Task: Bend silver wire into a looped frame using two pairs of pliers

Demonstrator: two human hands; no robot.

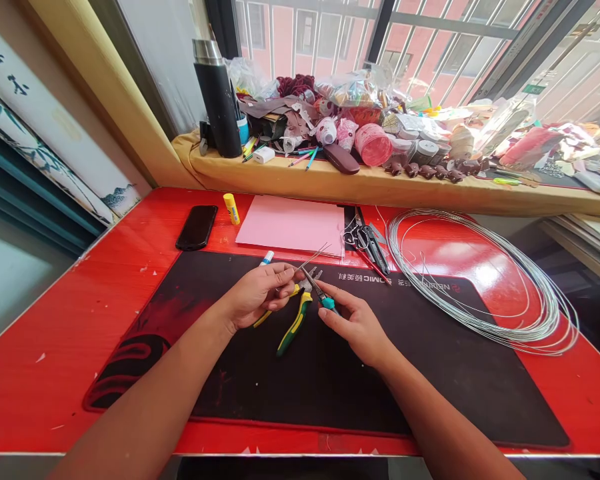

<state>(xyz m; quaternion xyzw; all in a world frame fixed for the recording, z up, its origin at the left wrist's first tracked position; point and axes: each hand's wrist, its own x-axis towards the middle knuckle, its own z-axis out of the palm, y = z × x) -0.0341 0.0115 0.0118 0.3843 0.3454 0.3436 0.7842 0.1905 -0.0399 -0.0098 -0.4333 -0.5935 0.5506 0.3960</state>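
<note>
Between the thumb and fingers of my left hand (263,293) is a thin piece of wire (314,255), its ends sticking out up and to the right. My right hand (356,320) grips needle-nose pliers (327,301) with a teal part on the handle. The pliers' slim jaws point up-left and reach the wire close to my left fingertips; whether they clamp it I cannot tell. Under both hands, combination pliers (295,327) with green and yellow handles lie on the black desk mat (330,387), partly hidden by my left hand.
A large coil of wire (480,320) lies at the right. Behind the mat are pink paper (290,223), scissors (356,235), a box cutter (376,250), a glue stick (231,209) and a phone (197,227). A black thermos (219,107) and piled craft materials crowd the windowsill.
</note>
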